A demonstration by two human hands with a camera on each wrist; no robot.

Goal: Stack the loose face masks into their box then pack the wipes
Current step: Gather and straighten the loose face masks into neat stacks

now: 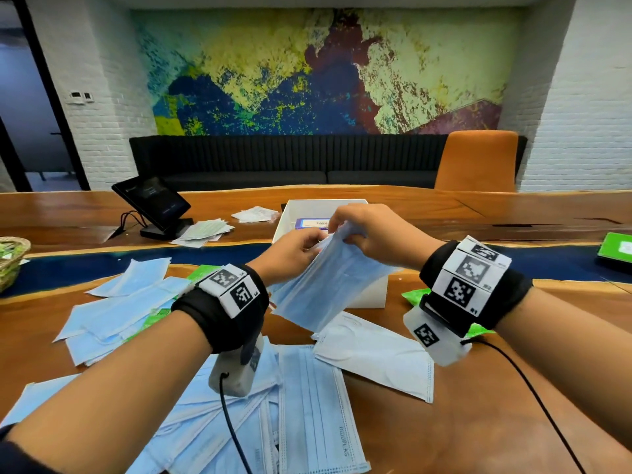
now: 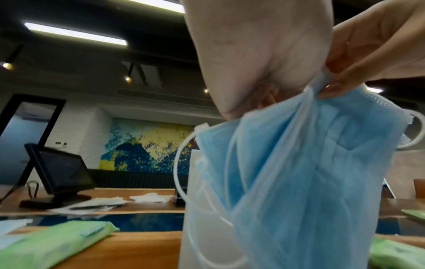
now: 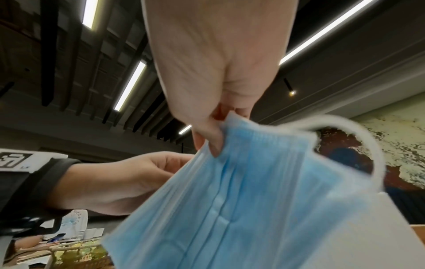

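Both hands hold a small bunch of blue face masks (image 1: 328,285) upright above the table, just in front of the open white box (image 1: 371,292). My left hand (image 1: 301,246) pinches the bunch's upper left edge; my right hand (image 1: 359,227) pinches its top corner. The left wrist view shows the masks (image 2: 299,172) hanging with white ear loops, the right hand's fingers (image 2: 358,60) gripping their top. The right wrist view shows the thumb (image 3: 211,140) pressed on the pleated masks (image 3: 230,209). Many loose masks (image 1: 314,405) lie spread on the table. Green wipe packs (image 2: 52,242) lie beside them.
A black tablet on a stand (image 1: 154,203) sits at the far left, with white sachets (image 1: 205,230) by it. A wicker basket (image 1: 10,261) is at the left edge. A green pack (image 1: 615,249) lies at the right edge. An orange chair (image 1: 478,162) stands behind the table.
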